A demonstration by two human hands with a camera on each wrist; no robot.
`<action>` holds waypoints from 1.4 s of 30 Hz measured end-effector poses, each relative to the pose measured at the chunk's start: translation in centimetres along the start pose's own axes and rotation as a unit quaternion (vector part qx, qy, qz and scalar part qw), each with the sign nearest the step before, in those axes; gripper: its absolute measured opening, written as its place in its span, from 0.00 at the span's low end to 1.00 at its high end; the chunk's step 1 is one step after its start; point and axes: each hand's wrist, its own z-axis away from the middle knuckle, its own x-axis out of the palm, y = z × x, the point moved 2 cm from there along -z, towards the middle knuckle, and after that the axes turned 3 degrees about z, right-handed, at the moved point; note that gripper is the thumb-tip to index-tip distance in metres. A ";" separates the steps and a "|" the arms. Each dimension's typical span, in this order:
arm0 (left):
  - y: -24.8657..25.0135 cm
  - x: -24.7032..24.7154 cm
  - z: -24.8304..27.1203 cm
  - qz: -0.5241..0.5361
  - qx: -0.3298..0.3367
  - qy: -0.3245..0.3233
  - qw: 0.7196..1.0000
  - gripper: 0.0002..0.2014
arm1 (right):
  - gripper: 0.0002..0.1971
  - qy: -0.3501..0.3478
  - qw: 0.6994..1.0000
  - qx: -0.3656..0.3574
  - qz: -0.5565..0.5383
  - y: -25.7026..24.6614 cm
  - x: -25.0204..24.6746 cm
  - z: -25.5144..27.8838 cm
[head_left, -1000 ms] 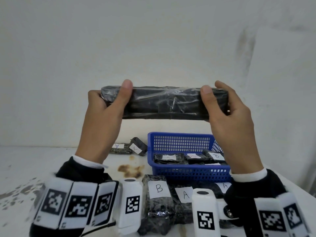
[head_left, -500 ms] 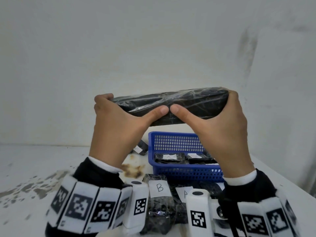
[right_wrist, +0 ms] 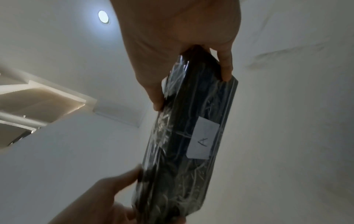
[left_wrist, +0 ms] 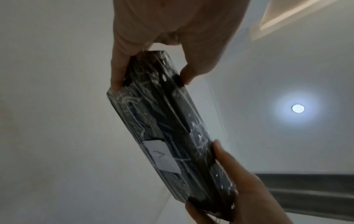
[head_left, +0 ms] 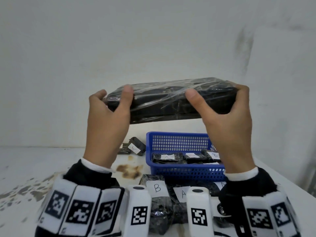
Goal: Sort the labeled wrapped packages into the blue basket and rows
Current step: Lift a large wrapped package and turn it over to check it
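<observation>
I have the long black package [head_left: 172,100] lifted in the air in front of me, above the blue basket [head_left: 179,144] and well clear of the tabletop [head_left: 30,165]. My left hand [head_left: 109,117] grips one end, thumb on the near face and fingers curled round the back; my right hand [head_left: 227,120] grips the other end the same way. The side facing me is bare. The white label [right_wrist: 201,137] sits on the far side, and in the right wrist view it reads A.

It feels to me like a stiff block: it spans both hands without sagging. The clear film around it is glossy and wrinkled, so I judge it slippery under the pads, and pinching loose film alone would let it slide. Holding at the two ends, with thumbs pressed against the flat face, seems the safe grip. For one hand I would take it around the middle.

More labelled packages lie in the basket, and others in a row [head_left: 159,190] in front of it.
</observation>
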 end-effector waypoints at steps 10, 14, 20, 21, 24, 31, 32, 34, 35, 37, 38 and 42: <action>0.2 -0.5 -0.2 0.088 -0.023 -0.074 0.993 0.14 | 0.28 -0.058 0.996 0.067 -0.024 1.2 -0.8 -1.3; 0.4 -0.8 -0.6 0.126 -0.017 -0.120 0.985 0.19 | 0.24 -0.083 0.995 0.051 -0.031 1.0 -0.9 -1.5; 0.1 -0.4 -0.4 0.079 -0.008 -0.192 0.978 0.36 | 0.29 -0.077 0.996 0.039 0.003 1.2 -0.5 -1.1; 0.0 -0.3 -0.3 0.069 -0.001 -0.199 0.978 0.35 | 0.31 -0.072 0.997 0.035 0.007 1.2 -0.4 -1.0; 0.0 -0.3 -0.3 0.046 0.025 -0.180 0.982 0.31 | 0.34 -0.063 0.998 0.025 0.009 1.1 -0.6 -1.0; 0.2 -0.5 0.1 -0.040 0.062 -0.125 0.989 0.35 | 0.42 -0.091 0.994 0.019 0.056 0.0 -0.9 -0.8; 0.2 -0.4 0.2 -0.049 0.064 -0.119 0.990 0.36 | 0.44 -0.089 0.994 0.017 0.057 0.0 -0.8 -0.7; 0.3 0.0 0.6 -0.069 0.067 -0.117 0.988 0.38 | 0.46 -0.085 0.995 0.013 0.046 -0.1 -0.6 -0.6; 0.3 0.2 0.8 -0.079 0.067 -0.115 0.988 0.38 | 0.46 -0.080 0.996 0.012 0.038 0.0 -0.4 -0.6; 0.3 0.5 1.2 -0.088 0.067 -0.108 0.988 0.39 | 0.49 -0.067 0.997 0.005 0.029 0.3 -0.2 -0.4; 0.3 0.5 1.4 -0.089 0.070 -0.104 0.988 0.40 | 0.51 -0.063 0.998 -0.003 0.030 0.4 -0.1 -0.3; 0.6 0.6 1.5 -0.080 0.101 -0.086 0.988 0.42 | 0.54 -0.066 0.997 -0.024 0.033 0.5 0.2 -0.2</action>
